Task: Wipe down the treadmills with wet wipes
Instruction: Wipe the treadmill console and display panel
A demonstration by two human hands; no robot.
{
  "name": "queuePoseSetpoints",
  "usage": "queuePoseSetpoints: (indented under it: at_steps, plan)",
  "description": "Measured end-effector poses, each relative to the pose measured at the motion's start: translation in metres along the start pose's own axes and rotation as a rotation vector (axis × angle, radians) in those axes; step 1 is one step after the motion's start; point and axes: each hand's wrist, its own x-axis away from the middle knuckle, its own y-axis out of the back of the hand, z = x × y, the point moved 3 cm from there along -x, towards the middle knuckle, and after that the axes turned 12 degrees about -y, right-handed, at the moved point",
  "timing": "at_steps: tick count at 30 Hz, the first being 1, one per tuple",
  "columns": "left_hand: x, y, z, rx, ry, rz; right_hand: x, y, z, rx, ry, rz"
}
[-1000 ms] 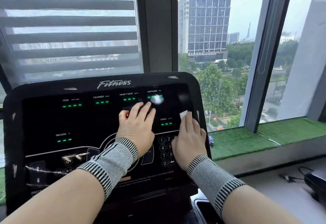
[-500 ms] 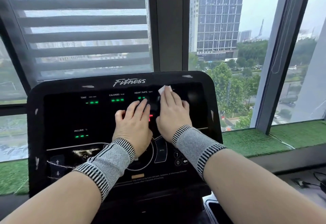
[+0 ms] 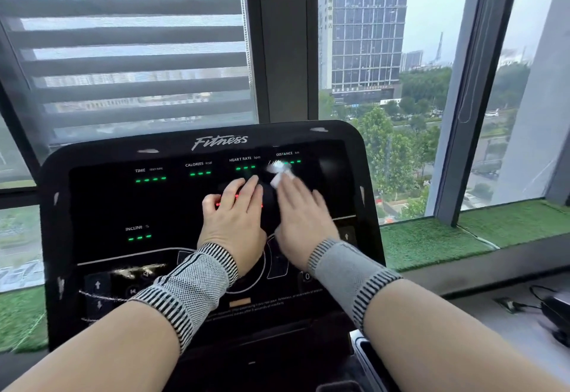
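A black treadmill console [image 3: 101, 206] with green readouts and the word Fitness fills the middle of the head view. My left hand [image 3: 234, 219] lies flat on the console's centre, fingers straight, over red lights. My right hand [image 3: 303, 215] presses a white wet wipe [image 3: 279, 172] against the screen just below the DISTANCE readout, fingers straight and blurred by motion. Most of the wipe is hidden under the fingers. Both wrists wear grey striped bands.
Large windows with a dark pillar [image 3: 287, 40] stand behind the console. A green turf sill [image 3: 431, 240] runs to the right. A black device with cables [image 3: 555, 308] sits on a grey ledge at the far right. A cup holder [image 3: 370, 357] shows below the console.
My right hand with the wipe moved from the console's right side near the keypad up and left to the top readouts, then slightly right. My left hand stayed put.
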Motion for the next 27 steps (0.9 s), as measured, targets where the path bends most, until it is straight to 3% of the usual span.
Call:
queuePoseSetpoints:
  at_steps: [3,9,12,16,23,27]
  plan:
    - [-0.001,0.000,-0.006,0.014,-0.035,-0.034,0.025,-0.016,-0.006,0.079,0.118,0.038]
    - [-0.002,-0.003,-0.021,0.014,-0.086,-0.061,0.011,-0.002,-0.055,0.056,-0.233,-0.007]
    - [-0.005,-0.001,-0.028,0.023,-0.082,-0.034,0.016,-0.014,-0.037,0.109,-0.080,-0.084]
    - [-0.004,-0.001,-0.036,0.010,-0.105,0.002,0.011,-0.014,-0.053,-0.006,0.096,-0.347]
    - [-0.004,-0.003,-0.056,0.049,-0.157,-0.020,-0.005,0.013,-0.083,-0.173,0.096,-0.407]
    - [0.005,-0.011,-0.087,0.124,-0.256,-0.027,0.042,0.003,-0.140,-0.223,-0.046,-0.383]
